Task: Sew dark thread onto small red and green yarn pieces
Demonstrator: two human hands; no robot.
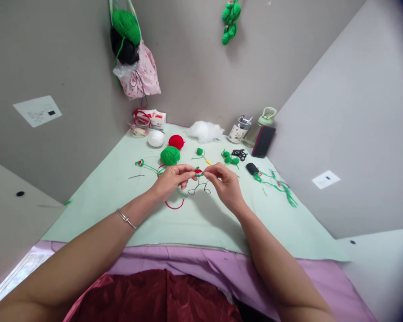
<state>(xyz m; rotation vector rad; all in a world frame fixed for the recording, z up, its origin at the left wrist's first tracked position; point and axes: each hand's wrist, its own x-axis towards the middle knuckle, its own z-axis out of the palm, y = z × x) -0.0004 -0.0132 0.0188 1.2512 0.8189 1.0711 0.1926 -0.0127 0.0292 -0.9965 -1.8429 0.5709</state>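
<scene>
A small crocheted piece (pixel 198 172) in red, white and green is stretched between my two hands above the table. My left hand (pixel 173 180) pinches its left edge with thumb and forefinger. At the right edge, the fingertips of my right hand (pixel 224 184) are closed on the same piece. Just below lies a pair of thin scissors (pixel 199 188), its loop handles toward me and its blades partly hidden. A red yarn tail (pixel 175 207) curves on the table under my left hand. Behind the piece is a yellow-handled crochet hook (pixel 208 162), near a small green ball (pixel 199 152).
Green (pixel 170 155), red (pixel 176 141) and white (pixel 156 138) yarn balls stand behind my left hand. White stuffing (pixel 205 132) lies at the back. Rightward are green crocheted pieces (pixel 231 158), yarn scraps (pixel 280 185), a phone (pixel 264 141), a bottle (pixel 255 129) and a pen holder (pixel 239 131).
</scene>
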